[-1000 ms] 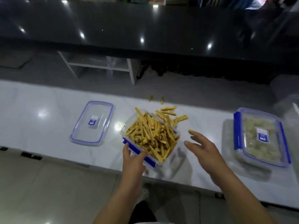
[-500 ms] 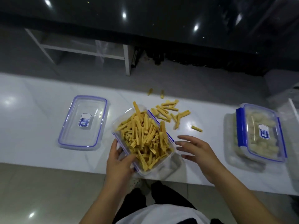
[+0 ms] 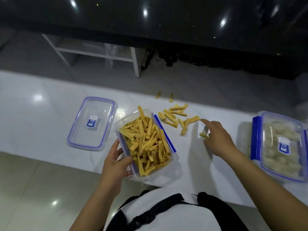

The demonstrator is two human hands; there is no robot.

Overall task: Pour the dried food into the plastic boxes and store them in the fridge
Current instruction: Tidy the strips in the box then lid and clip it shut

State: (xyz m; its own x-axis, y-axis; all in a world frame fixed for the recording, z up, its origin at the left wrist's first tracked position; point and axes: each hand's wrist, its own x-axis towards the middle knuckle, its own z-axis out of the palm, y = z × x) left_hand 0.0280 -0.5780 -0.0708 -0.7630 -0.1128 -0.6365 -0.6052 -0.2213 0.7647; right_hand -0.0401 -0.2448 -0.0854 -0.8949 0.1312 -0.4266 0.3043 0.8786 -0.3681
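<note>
Lid [image 3: 92,122] flat on white counter [image 3: 33,114], just left of open plastic box [image 3: 145,144]. Closed box [image 3: 281,147] of pale food, blue clips shut, at far right. Spilled yellow sticks [image 3: 176,117] strewn behind and right of open box, two strays near far edge. Open box heaped with dried sticks, at near counter edge, overhanging slightly. Left hand [image 3: 116,164] gripping its near left wall, thumb over rim. Right hand [image 3: 218,137] open, forefinger stretched toward spilled sticks, one stick lying just beside fingers.
</note>
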